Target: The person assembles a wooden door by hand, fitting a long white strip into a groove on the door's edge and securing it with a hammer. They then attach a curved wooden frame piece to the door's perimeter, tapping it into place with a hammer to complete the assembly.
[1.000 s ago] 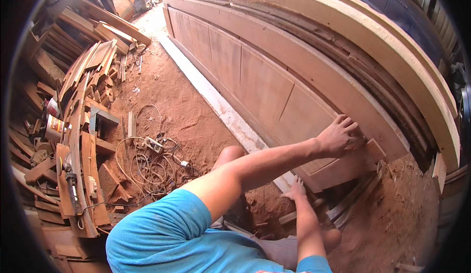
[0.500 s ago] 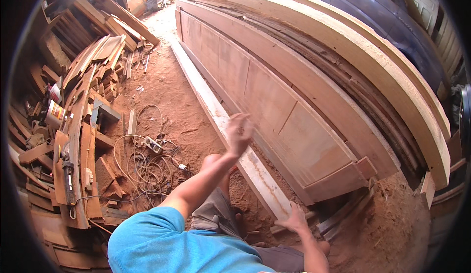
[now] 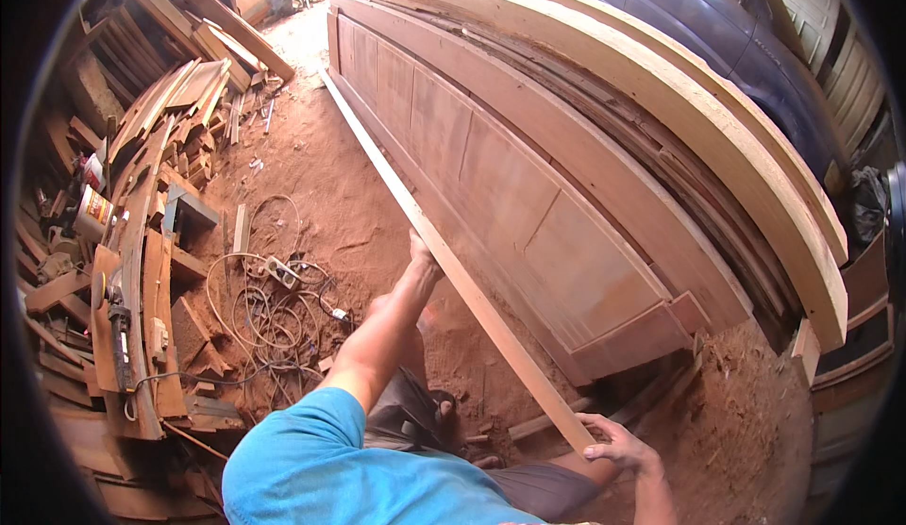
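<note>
A long, narrow wooden plank (image 3: 491,325) runs slantwise from beside my knees to the far end of the panelled frame, with a thin side facing up. My left hand (image 3: 422,250) grips it partway along, on its left side; most of those fingers are hidden by the wood. At the near end, my right hand (image 3: 618,446) closes around the plank's tip, thumb on the end and fingers over the far side. Just right of the plank, a large panelled wooden frame (image 3: 444,138) leans on its long side.
Thick curved-looking beams (image 3: 717,133) are stacked behind the frame, with a dark blue vehicle (image 3: 694,16) beyond. On the reddish dirt floor at left lie tangled cables (image 3: 260,322) and a power strip (image 3: 281,271). Scrap boards (image 3: 156,270), a power tool (image 3: 119,336) and a white bucket (image 3: 94,212) crowd the left side.
The plank has turned from its broad pale face up to a narrow side up. My left hand has come down from above and taken hold; my right hand has shifted slightly right at the end.
</note>
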The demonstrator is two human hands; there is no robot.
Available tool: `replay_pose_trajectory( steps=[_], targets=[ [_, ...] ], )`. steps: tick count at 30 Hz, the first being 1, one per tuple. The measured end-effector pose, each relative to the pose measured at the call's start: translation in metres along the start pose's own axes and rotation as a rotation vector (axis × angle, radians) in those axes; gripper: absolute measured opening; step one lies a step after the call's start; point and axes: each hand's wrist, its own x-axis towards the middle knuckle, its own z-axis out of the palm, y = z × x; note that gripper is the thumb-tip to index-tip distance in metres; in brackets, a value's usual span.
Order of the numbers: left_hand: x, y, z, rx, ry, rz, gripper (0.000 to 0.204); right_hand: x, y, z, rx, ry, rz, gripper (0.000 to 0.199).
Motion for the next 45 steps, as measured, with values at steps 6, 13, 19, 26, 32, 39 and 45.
replay_pose_trajectory(
  steps=[6,13,19,26,32,39,45],
  targets=[
    [-0.091,0.002,0.088,-0.174,0.048,-0.024,0.052,-0.074,-0.111,0.005,-0.696,0.053,0.052,0.100],
    [-0.245,-0.001,0.208,-0.089,0.351,-0.287,0.072,-0.177,-0.251,0.069,-0.962,0.404,0.269,0.051],
    [-0.346,0.030,0.203,0.306,0.246,-0.752,0.075,-0.359,-0.390,0.096,-1.015,0.530,0.248,0.040],
    [-0.251,0.122,0.192,0.340,0.489,-0.587,0.070,-0.430,-0.402,0.103,-1.344,0.735,0.050,0.052],
    [-0.156,0.103,0.209,-0.144,0.373,-0.306,0.062,-0.405,-0.425,0.109,-1.300,0.754,0.236,0.036],
    [-0.228,0.137,0.296,-0.156,0.340,-0.492,0.058,-0.435,-0.426,0.106,-1.159,0.835,0.492,0.052],
    [-0.249,0.210,0.400,0.105,0.437,-0.566,0.052,-0.441,-0.409,0.087,-0.886,0.893,0.677,0.046]
  ],
)
